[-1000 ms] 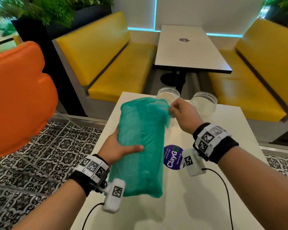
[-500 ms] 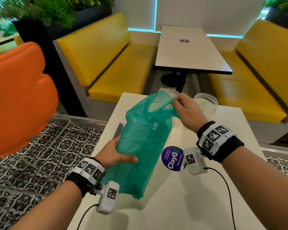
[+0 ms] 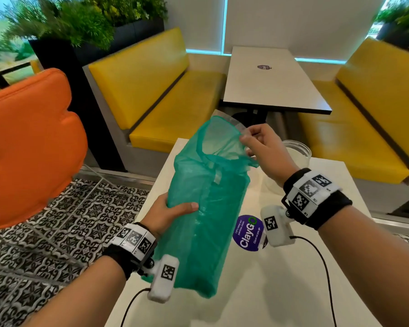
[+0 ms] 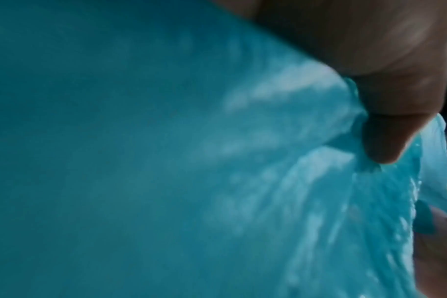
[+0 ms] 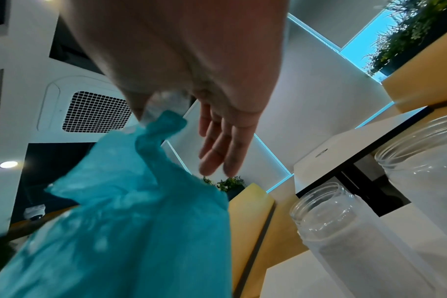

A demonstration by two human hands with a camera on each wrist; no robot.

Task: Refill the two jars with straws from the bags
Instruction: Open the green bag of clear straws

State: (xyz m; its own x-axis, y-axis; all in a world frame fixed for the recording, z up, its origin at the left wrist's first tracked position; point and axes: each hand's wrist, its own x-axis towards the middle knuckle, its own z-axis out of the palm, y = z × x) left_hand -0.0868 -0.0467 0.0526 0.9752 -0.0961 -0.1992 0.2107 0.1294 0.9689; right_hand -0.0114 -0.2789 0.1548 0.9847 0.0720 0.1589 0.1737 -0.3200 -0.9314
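Observation:
A green plastic bag [image 3: 206, 208] stands tilted above the white table [image 3: 281, 291], its mouth pulled open at the top. My left hand [image 3: 172, 211] grips the bag's side at mid height, thumb across the front; the same bag [image 4: 166, 161] fills the left wrist view. My right hand [image 3: 260, 149] pinches the bag's upper rim together with a strip of clear plastic between thumb and forefinger, the other fingers loose. Two clear open jars [image 5: 345, 231] [image 5: 426, 161] stand at the table's far edge; one jar [image 3: 298, 152] shows behind my right hand. No straws are visible.
A round purple ClayGo sticker [image 3: 248, 232] lies on the table by my right wrist. An orange chair [image 3: 26, 147] stands to the left over patterned floor. Yellow benches [image 3: 175, 97] and another table [image 3: 272, 81] lie beyond.
The bag has been raised from lying nearly flat to a steeper tilt. My right hand has lifted the rim up and away, opening the mouth wider.

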